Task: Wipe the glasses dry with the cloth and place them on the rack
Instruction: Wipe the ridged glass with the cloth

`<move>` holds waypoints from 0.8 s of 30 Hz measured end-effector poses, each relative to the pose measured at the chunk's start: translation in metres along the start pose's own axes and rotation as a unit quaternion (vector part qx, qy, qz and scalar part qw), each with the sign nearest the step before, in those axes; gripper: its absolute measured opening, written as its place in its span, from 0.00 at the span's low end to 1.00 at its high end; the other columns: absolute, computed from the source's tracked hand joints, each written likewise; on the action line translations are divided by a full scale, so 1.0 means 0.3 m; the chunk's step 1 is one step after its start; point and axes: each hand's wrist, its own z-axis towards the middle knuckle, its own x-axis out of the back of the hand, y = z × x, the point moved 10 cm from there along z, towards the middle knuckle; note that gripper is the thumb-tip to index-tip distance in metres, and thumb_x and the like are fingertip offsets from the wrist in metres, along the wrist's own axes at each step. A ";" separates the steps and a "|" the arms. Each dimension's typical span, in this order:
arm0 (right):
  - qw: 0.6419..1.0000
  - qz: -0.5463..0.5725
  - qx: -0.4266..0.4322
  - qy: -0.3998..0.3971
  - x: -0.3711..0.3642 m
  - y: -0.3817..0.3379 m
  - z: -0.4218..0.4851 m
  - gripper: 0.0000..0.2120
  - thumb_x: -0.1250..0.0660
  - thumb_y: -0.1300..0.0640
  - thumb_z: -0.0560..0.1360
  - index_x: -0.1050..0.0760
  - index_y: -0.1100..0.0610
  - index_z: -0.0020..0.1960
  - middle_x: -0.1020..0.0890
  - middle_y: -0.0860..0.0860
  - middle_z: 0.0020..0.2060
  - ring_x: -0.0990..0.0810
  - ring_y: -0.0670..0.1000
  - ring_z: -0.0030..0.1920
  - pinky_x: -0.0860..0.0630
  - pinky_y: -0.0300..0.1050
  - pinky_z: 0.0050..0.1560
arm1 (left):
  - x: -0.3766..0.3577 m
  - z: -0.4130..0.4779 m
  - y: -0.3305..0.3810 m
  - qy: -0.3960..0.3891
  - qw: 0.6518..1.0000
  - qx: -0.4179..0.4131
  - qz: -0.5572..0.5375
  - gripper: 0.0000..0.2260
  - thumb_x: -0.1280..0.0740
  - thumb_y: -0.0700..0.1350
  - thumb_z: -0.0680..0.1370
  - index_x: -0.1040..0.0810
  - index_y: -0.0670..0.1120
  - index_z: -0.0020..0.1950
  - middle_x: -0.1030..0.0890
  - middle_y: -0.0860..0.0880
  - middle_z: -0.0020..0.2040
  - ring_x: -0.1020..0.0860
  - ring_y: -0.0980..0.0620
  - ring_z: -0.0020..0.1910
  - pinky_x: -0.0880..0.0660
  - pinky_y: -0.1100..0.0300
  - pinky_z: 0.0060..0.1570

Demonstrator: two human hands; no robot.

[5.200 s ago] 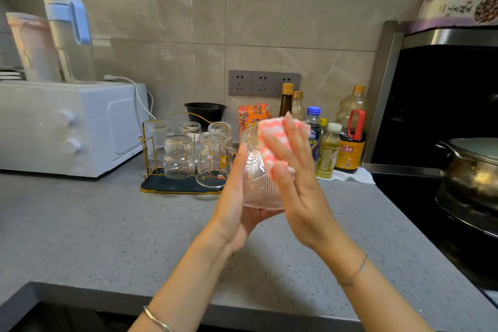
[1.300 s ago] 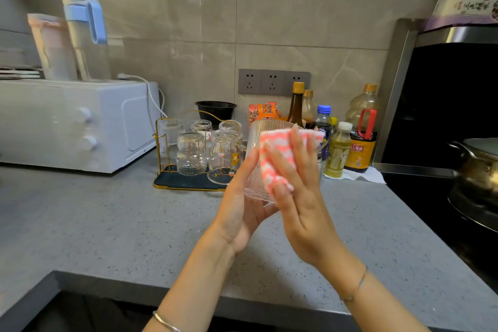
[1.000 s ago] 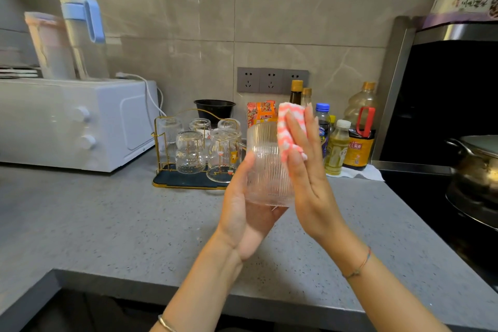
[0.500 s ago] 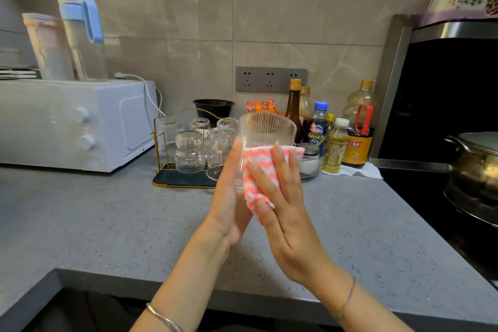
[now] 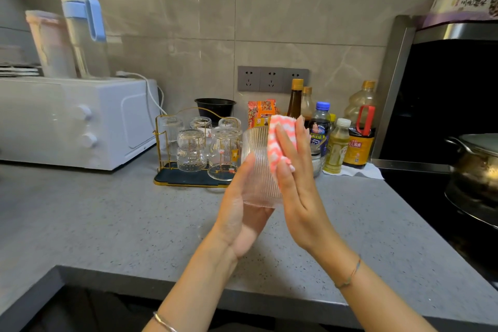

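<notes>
Left hand (image 5: 239,218) grips the glass (image 5: 256,170) from below, held up over the counter (image 5: 107,224). Right hand (image 5: 299,191), fingers straight, presses the cloth (image 5: 279,140) on the glass's upper side at 1 o'clock. The wiping looks underway, and the glass is not yet racked. The rack (image 5: 159,148), at 10 o'clock beyond, already carries several racked glasses (image 5: 191,151).

My left hand (image 5: 242,213) holds the glass (image 5: 257,170) above the counter (image 5: 107,224) from its left, and my right hand (image 5: 299,186) presses the cloth (image 5: 279,140) to its right side. Behind it the rack (image 5: 186,182) holds other glasses (image 5: 191,151), with the microwave (image 5: 75,121) to the left and bottles (image 5: 336,143) to the right.
</notes>
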 end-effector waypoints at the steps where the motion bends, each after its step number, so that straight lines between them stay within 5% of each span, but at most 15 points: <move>1: 1.000 0.005 -0.005 -0.004 -0.011 0.004 -0.020 0.23 0.53 0.44 0.82 0.47 0.44 0.76 0.55 0.39 0.77 0.60 0.46 0.77 0.54 0.60 0.76 | 0.002 0.004 0.000 0.001 1.000 -0.001 -0.002 0.24 0.36 0.57 0.76 0.23 0.44 0.67 0.20 0.42 0.63 0.23 0.45 0.62 0.31 0.50 0.65; 3: 1.000 -0.002 0.001 -0.020 -0.042 0.000 -0.069 0.23 0.53 0.43 0.82 0.47 0.43 0.76 0.56 0.39 0.77 0.61 0.47 0.77 0.56 0.56 0.77 | 0.006 0.011 0.004 0.000 1.000 0.004 -0.015 0.23 0.39 0.57 0.78 0.19 0.43 0.62 0.18 0.42 0.60 0.21 0.45 0.61 0.29 0.51 0.65; 6: 0.998 -0.033 0.026 -0.052 -0.088 -0.022 -0.128 0.23 0.53 0.43 0.82 0.48 0.41 0.76 0.56 0.40 0.77 0.62 0.49 0.77 0.58 0.46 0.76 | -0.012 0.022 0.005 -0.032 0.999 0.010 -0.013 0.26 0.46 0.60 0.79 0.12 0.46 0.45 0.14 0.45 0.48 0.16 0.50 0.47 0.21 0.57 0.53; 9: 0.995 -0.068 0.045 -0.066 -0.093 -0.035 -0.139 0.22 0.52 0.44 0.82 0.48 0.39 0.76 0.56 0.40 0.78 0.62 0.50 0.77 0.60 0.38 0.75 | -0.005 0.018 0.002 -0.028 0.999 0.017 0.006 0.26 0.46 0.61 0.79 0.12 0.50 0.42 0.14 0.47 0.46 0.16 0.52 0.45 0.20 0.57 0.51; 12: 0.992 -0.091 0.045 -0.075 -0.089 -0.035 -0.117 0.22 0.53 0.42 0.82 0.48 0.39 0.76 0.56 0.38 0.77 0.63 0.48 0.77 0.59 0.37 0.75 | 0.006 0.022 0.004 -0.031 0.999 0.024 0.008 0.24 0.44 0.61 0.78 0.13 0.48 0.47 0.15 0.46 0.48 0.16 0.51 0.46 0.21 0.57 0.50; 21: 1.000 -0.019 0.010 0.007 0.047 0.001 0.038 0.20 0.53 0.42 0.82 0.50 0.31 0.73 0.56 0.40 0.77 0.60 0.47 0.78 0.54 0.61 0.76 | 0.005 0.008 -0.043 -0.053 0.997 0.056 0.013 0.29 0.37 0.62 0.76 0.25 0.44 0.69 0.21 0.43 0.59 0.21 0.49 0.53 0.26 0.52 0.56; 24: 1.000 -0.009 0.014 0.003 0.039 -0.003 0.035 0.21 0.52 0.45 0.82 0.49 0.35 0.74 0.56 0.40 0.77 0.59 0.47 0.78 0.53 0.62 0.76 | -0.003 0.007 -0.044 -0.060 0.997 0.044 0.012 0.29 0.37 0.63 0.75 0.25 0.45 0.69 0.21 0.43 0.61 0.23 0.48 0.58 0.32 0.47 0.66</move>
